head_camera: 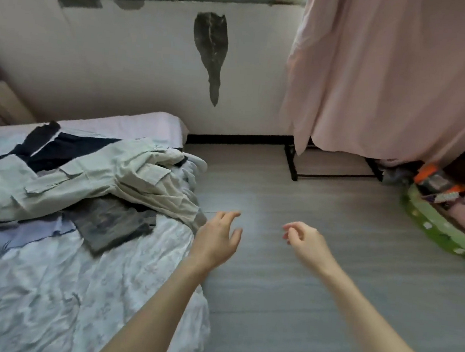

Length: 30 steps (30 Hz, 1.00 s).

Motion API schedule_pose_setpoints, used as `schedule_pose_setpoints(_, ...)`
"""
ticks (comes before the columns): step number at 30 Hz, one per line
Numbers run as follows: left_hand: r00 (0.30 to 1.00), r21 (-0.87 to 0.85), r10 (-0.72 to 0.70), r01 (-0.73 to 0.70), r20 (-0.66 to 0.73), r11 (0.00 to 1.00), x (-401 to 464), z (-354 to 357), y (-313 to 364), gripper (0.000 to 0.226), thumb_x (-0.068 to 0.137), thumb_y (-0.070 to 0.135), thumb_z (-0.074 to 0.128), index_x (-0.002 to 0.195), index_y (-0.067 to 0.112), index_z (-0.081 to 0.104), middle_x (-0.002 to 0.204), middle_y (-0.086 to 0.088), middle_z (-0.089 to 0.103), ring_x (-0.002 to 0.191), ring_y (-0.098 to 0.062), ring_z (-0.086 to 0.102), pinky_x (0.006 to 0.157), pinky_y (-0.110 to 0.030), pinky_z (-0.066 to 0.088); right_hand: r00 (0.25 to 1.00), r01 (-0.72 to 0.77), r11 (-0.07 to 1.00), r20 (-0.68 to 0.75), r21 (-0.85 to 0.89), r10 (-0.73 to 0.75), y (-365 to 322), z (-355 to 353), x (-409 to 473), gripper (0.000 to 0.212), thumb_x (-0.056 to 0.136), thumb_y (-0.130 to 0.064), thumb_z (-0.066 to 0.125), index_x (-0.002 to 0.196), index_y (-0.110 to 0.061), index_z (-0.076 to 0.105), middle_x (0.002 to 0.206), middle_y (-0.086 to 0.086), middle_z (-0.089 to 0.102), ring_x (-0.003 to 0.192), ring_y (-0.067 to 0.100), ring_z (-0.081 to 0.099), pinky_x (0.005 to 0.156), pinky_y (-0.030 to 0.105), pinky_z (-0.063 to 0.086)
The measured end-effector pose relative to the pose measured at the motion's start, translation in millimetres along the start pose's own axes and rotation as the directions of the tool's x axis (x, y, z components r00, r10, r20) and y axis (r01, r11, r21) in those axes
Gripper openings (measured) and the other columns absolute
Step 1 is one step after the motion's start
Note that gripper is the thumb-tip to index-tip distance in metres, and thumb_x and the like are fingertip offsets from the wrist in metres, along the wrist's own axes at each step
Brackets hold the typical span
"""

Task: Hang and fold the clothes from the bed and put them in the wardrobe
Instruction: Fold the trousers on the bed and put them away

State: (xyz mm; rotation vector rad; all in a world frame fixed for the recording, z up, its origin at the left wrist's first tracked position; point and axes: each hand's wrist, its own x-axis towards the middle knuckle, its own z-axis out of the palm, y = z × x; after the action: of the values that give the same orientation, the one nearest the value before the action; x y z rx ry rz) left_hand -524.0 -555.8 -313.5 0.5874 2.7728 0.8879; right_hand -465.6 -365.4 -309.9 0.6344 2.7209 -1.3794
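A pile of clothes lies on the bed (44,285) at the left: pale green trousers (89,179) on top, a dark navy garment (57,150) behind them, a grey folded piece (112,226) and a lilac piece (26,235) in front. My left hand (216,239) hovers at the bed's right edge, just right of the trousers, fingers relaxed and empty. My right hand (304,242) hangs over the floor, fingers loosely curled, holding nothing. The wardrobe, a rack covered by a pink cloth (391,77), stands at the back right.
Grey plank floor (298,310) stretches between the bed and the rack. The rack's black frame (295,164) shows under the pink cloth. A green basket (431,226) with folded things sits at the right edge. A window runs along the back wall.
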Motion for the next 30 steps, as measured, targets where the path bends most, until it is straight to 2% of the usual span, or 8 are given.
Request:
schedule_pose_setpoints(3,0.981,-0.028,-0.168,0.166,-0.095,0.986,9,-23,-46,0.038,0.096,0.023,0.049,0.133,0.017,0.05,0.133,0.0,0.052,0.119,-0.016,0.051,0.097,-0.03,0.041,0.983,0.078,0.997,0.167,-0.024,-0.073,-29,26,40,0.024,0.095,-0.009,0.044,0.105,-0.009,0.065,0.097,0.006,0.068,0.086,0.015,0.058,0.082,0.025,0.042)
schedule_pose_setpoints(5,0.952,-0.038,-0.273,0.271,-0.138,0.962,21,-40,-78,0.036,0.096,0.022,0.048,0.131,0.017,0.052,0.132,0.0,0.053,0.117,-0.015,0.052,0.095,-0.027,0.04,0.966,0.106,0.994,0.239,-0.026,-0.097,-45,41,70,0.025,0.095,-0.01,0.043,0.109,-0.009,0.064,0.101,0.008,0.068,0.09,0.018,0.06,0.083,0.026,0.043)
schedule_pose_setpoints(11,0.893,-0.121,-0.394,0.376,-0.216,0.919,124,-76,-160,0.039,0.094,0.019,0.048,0.134,0.015,0.049,0.133,-0.004,0.052,0.117,-0.018,0.052,0.096,-0.031,0.041,0.945,0.166,0.985,0.295,-0.053,-0.143,-96,91,196,0.027,0.095,-0.009,0.041,0.113,-0.008,0.062,0.099,0.007,0.067,0.096,0.023,0.061,0.087,0.03,0.044)
schedule_pose_setpoints(13,0.887,-0.147,-0.419,0.396,-0.195,0.907,159,-87,-183,0.044,0.095,0.02,0.047,0.138,0.015,0.043,0.137,-0.005,0.048,0.125,-0.02,0.046,0.1,-0.031,0.038,0.938,0.154,0.986,0.324,-0.069,-0.124,-114,119,239,0.029,0.094,-0.009,0.04,0.114,-0.008,0.061,0.095,0.003,0.064,0.091,0.021,0.06,0.086,0.03,0.045)
schedule_pose_setpoints(16,0.861,-0.146,-0.5,0.485,-0.09,0.862,197,-96,-221,0.051,0.095,0.022,0.046,0.143,0.013,0.033,0.146,-0.007,0.037,0.133,-0.022,0.037,0.106,-0.032,0.032,0.909,0.149,0.984,0.406,-0.1,-0.097,-139,162,294,0.032,0.092,-0.01,0.04,0.118,-0.009,0.058,0.102,0.007,0.065,0.093,0.023,0.06,0.085,0.032,0.047)
schedule_pose_setpoints(20,0.789,-0.108,-0.615,0.612,0.012,0.783,239,-100,-275,0.052,0.095,0.027,0.046,0.144,0.015,0.032,0.146,-0.012,0.035,0.133,-0.028,0.037,0.108,-0.036,0.032,0.89,0.102,0.986,0.455,-0.133,-0.031,-159,218,361,0.034,0.092,-0.012,0.039,0.124,-0.012,0.052,0.112,0.01,0.062,0.098,0.024,0.059,0.075,0.025,0.041)
schedule_pose_setpoints(23,0.755,-0.062,-0.654,0.656,0.041,0.753,264,-104,-306,0.052,0.095,0.025,0.046,0.144,0.015,0.032,0.145,-0.012,0.035,0.132,-0.029,0.037,0.108,-0.036,0.031,0.871,0.056,0.984,0.49,-0.171,0.036,-160,255,400,0.037,0.094,-0.012,0.037,0.13,-0.011,0.045,0.107,0.008,0.059,0.093,0.025,0.056,0.07,0.024,0.035)
schedule_pose_setpoints(30,0.742,0.11,-0.671,0.665,0.016,0.738,349,-120,-387,0.05,0.096,0.023,0.042,0.144,0.018,0.031,0.147,-0.005,0.03,0.134,-0.029,0.029,0.109,-0.038,0.028,0.818,0.007,0.98,0.565,-0.2,0.109,-166,350,498,0.049,0.094,-0.014,0.043,0.141,-0.003,0.034,0.141,0.015,0.043,0.13,0.028,0.04,0.099,0.031,0.034)
